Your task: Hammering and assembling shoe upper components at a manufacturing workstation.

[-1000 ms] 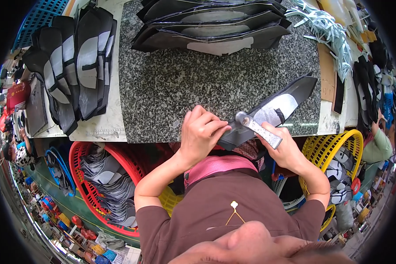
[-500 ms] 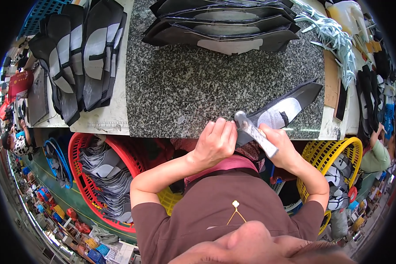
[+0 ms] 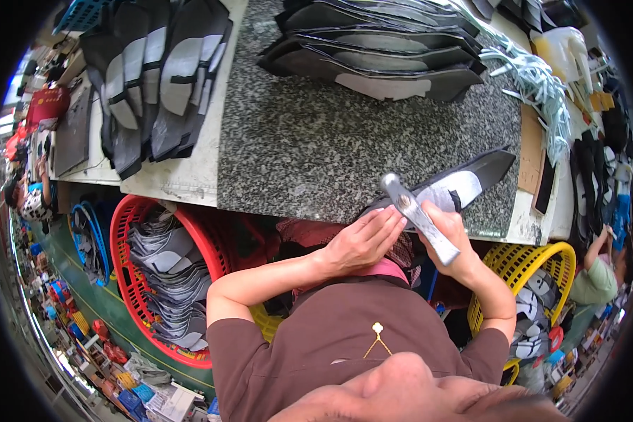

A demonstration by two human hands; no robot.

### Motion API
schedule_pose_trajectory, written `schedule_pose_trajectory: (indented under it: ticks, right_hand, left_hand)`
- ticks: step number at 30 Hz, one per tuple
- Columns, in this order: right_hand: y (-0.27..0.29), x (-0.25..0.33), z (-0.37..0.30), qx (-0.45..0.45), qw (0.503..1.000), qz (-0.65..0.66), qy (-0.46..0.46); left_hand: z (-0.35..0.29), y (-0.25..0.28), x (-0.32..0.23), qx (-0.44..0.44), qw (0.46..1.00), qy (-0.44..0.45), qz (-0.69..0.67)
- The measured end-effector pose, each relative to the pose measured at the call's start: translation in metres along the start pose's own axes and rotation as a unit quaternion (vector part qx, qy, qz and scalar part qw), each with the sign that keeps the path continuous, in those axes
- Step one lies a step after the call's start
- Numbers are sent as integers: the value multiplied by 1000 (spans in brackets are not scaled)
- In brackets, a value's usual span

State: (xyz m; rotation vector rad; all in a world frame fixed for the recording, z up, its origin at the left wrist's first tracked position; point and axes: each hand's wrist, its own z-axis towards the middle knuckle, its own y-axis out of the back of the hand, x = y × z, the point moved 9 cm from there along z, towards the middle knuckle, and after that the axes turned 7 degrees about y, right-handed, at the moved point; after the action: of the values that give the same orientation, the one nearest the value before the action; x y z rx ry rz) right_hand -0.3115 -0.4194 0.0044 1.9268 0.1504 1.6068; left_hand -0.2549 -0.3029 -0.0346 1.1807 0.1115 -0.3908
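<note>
My right hand (image 3: 449, 239) is closed round the handle of a metal hammer (image 3: 408, 204), its rounded head pointing up and left. Under the hammer, a dark shoe-upper piece (image 3: 489, 172) with a light grey panel lies slanted across the front edge of the speckled stone slab (image 3: 344, 155). My left hand (image 3: 368, 241) is at the piece's near left end, fingers stretched out side by side and resting against it; its thumb is hidden. The hammer and both hands cover part of the piece.
Similar pieces stand in a row (image 3: 380, 84) at the slab's back, and more lie piled (image 3: 183, 77) on the left. Pale strips (image 3: 552, 105) are heaped at the right. Below the table are a red basket (image 3: 119, 239) and a yellow basket (image 3: 496, 264). A co-worker (image 3: 594, 281) sits far right.
My left hand has gone from curled fingers to straight ones, and moved slightly right and down. The hammer has shifted a little right. The whole view has tilted slightly.
</note>
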Motion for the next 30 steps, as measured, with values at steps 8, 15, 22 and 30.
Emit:
schedule_pose_trajectory:
  ticks: [8,15,22,30]
  right_hand:
    - [5,-72,-44,-91,948,269,-145]
    - [105,-74,-74,-427,811,395,-68]
    - [99,-90,-61,-365,859,345,-101]
    - [117,-86,-10,-304,926,218,-53]
  left_hand:
    - [8,29,30,20,993,56,-98]
    - [-21,217,133,-271,899,283,-195]
    - [-87,223,272,-129,833,367,393]
    - [26,192,246,-141,881,339,299]
